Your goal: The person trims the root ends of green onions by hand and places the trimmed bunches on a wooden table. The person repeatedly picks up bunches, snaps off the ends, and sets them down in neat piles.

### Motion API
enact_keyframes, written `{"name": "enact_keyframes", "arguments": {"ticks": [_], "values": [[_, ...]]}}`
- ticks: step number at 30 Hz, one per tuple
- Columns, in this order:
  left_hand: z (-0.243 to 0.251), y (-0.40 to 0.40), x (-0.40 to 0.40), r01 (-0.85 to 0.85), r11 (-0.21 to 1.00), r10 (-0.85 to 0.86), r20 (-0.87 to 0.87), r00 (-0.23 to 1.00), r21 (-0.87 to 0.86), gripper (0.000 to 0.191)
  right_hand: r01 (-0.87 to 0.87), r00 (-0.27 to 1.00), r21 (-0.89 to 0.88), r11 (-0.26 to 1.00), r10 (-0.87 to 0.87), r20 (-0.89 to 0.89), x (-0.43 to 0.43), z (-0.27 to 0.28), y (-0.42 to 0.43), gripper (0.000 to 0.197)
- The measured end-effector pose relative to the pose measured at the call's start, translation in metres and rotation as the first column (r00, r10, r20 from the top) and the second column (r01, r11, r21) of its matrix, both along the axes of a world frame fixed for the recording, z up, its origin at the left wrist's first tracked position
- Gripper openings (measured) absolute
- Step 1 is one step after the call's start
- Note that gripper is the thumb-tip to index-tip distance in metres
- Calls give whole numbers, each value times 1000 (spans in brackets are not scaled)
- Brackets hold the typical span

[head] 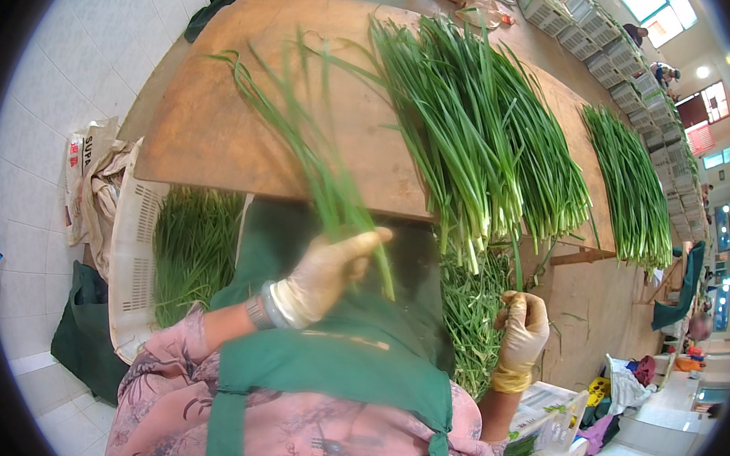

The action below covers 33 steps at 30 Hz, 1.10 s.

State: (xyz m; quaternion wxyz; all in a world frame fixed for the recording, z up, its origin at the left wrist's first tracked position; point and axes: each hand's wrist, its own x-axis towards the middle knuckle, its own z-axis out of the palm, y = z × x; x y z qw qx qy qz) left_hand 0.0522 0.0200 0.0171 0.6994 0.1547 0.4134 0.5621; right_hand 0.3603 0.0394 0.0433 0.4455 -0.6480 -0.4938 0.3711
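Observation:
My left hand (pixel 331 267), in a pale glove, is shut on a few garlic chive stalks (pixel 316 159). Their leaves fan out over the wooden table (pixel 271 116), blurred by motion, and the cut ends stick out below my thumb. At the lower right my right hand (pixel 525 332), gloved too, pinches a single green leaf (pixel 518 262) between thumb and fingers. Beyond it, a thick pile of garlic chives (pixel 471 128) lies on the table with pale ends towards me. A separate bunch of chives (pixel 631 188) rests farther right.
A white plastic crate (pixel 131 264) of chives stands at my left. Loose leaves (pixel 472 322) are heaped below the table edge, beside my green apron (pixel 331 364). Another crate (pixel 554 415) sits at lower right. Stacked crates (pixel 625 74) and people are in the background.

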Motion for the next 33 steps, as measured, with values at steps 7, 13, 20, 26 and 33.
{"name": "enact_keyframes", "arguments": {"ticks": [7, 13, 20, 26, 33], "values": [[1, 5, 10, 100, 995, -103, -171, 980, -30, 24, -611, 696, 255, 750, 355, 625, -60, 39, -3, 30], [2, 0, 4, 89, 996, -86, -157, 984, 14, 31, -702, 606, 143, 698, 480, 634, -133, 4, 25, 21], [-2, -2, -2, 166, 985, -165, 21, 986, -38, 30, -582, 813, 17, 813, 582, -31, -137, -10, 13, 10], [-4, 0, 5, 113, 991, -120, -107, 987, -74, 25, -471, 881, 103, 876, 460, 112, -139, -19, 14, 12], [0, -2, 5, -21, 1000, 22, -195, 981, 10, 23, -407, 887, -83, 910, 416, 200, -90, -15, 0, 14]]}}
